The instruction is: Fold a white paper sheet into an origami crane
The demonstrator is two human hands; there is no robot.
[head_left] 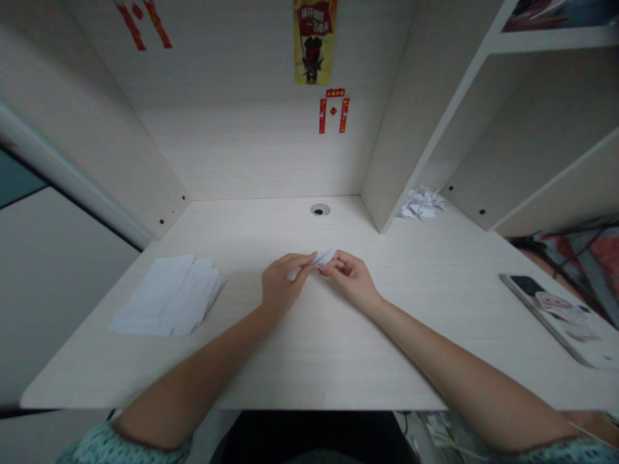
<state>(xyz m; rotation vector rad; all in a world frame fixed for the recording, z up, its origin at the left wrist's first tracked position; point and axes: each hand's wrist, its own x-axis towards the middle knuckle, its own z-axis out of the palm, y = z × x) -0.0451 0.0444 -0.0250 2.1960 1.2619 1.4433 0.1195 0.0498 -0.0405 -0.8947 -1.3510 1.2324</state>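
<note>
A small folded piece of white paper (325, 256) is held between my two hands, over the middle of the desk. My left hand (286, 278) pinches its left end between thumb and fingers. At the right end, my right hand (351, 275) grips it with fingers curled and thumb pressed in. The fingertips hide part of the paper, so its exact folds cannot be made out. To the left of my left hand lies a loose stack of white paper sheets (169, 296), spread slightly to the right.
A heap of small folded white papers (422, 203) lies in the right back compartment, behind the upright divider (411, 122). A phone (556, 319) rests at the desk's right side. A round cable hole (320, 209) is near the back panel. Red stickers (333, 111) decorate that panel.
</note>
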